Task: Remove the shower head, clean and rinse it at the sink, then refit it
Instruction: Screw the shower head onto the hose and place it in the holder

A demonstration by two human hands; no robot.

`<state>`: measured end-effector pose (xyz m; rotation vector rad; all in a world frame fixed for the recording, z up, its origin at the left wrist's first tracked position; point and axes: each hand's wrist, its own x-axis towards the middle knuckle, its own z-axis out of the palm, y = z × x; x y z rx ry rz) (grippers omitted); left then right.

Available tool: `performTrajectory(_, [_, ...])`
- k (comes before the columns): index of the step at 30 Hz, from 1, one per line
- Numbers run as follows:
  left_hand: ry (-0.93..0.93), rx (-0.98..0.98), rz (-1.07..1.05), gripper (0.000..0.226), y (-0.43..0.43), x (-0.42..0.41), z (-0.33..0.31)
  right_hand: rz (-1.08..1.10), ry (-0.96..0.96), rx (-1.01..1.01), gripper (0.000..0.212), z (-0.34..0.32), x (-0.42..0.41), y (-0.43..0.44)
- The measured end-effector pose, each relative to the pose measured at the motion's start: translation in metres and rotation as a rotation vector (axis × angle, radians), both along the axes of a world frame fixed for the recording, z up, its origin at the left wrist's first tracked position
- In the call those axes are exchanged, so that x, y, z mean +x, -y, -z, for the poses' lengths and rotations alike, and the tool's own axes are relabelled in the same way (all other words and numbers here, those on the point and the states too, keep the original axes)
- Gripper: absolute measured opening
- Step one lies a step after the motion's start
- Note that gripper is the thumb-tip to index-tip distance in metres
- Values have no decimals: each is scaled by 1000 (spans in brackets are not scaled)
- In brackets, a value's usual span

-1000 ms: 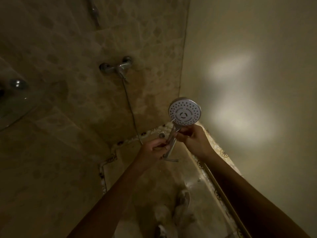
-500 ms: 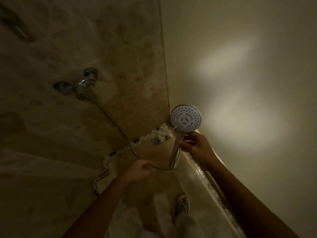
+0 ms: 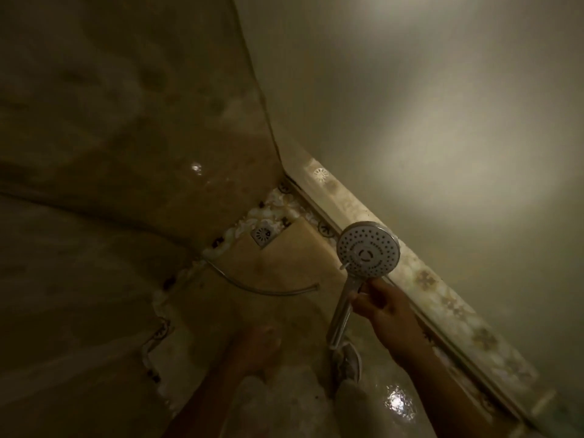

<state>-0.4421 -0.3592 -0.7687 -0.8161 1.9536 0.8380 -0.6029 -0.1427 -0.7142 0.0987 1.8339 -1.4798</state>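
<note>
The chrome shower head (image 3: 368,249) has a round white spray face turned toward me, and its handle slants down-left. My right hand (image 3: 385,308) grips the handle just below the face. The handle's lower end is bare, with no hose on it. The metal hose (image 3: 259,289) hangs in a loose curve over the shower floor, and its free end points right, apart from the handle. My left hand (image 3: 256,346) is low and blurred, below the hose end and touching nothing, with its fingers loosely apart.
The room is dim. A brown tiled wall (image 3: 126,121) is at left and a pale panel (image 3: 442,121) at right above a patterned sill (image 3: 442,295). A square floor drain (image 3: 262,235) sits in the corner. My shoe (image 3: 349,361) stands on the wet floor.
My left hand has let go of the hose and dropped lower, and the hose now hangs free of the handle. The view has swung down and left, so the wall tap is out of sight.
</note>
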Motion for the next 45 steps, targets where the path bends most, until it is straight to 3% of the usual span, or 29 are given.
performTrajectory(9, [-96, 12, 171, 42, -13, -32, 290, 282, 203, 133, 10, 245, 87, -17])
performTrajectory(12, [-135, -43, 197, 53, -15, -33, 382, 297, 240, 159, 17, 310, 117, -26])
performTrajectory(18, [-223, -216, 379, 42, -46, -53, 509, 331, 388, 121, 13, 396, 138, -35])
performTrajectory(22, [-327, -408, 437, 38, -52, -58, 556, 334, 445, 97, 18, 421, 138, -30])
performTrajectory(28, [-342, -488, 546, 27, -45, -67, 558, 268, 371, 162, 22, 417, 125, -21])
performTrajectory(32, [-202, -355, 683, 39, -34, -70, 548, 255, 349, 173, 28, 393, 106, -6])
performTrajectory(35, [-215, -170, 321, 36, -21, -69, 512, 230, 264, 208, 22, 366, 87, 1])
performTrajectory(38, [-423, -5, -67, 22, -9, -65, 436, 212, 134, 230, 13, 324, 63, 14])
performTrajectory(41, [-533, 102, -194, 9, 6, -58, 343, 232, 80, 157, 18, 267, 34, 34])
performTrajectory(44, [-585, 166, -280, 32, 24, -56, 254, 230, -5, 56, 24, 194, -1, 61])
performTrajectory(45, [-606, 190, -304, 30, 29, -56, 221, 229, -38, 29, 22, 168, -11, 71])
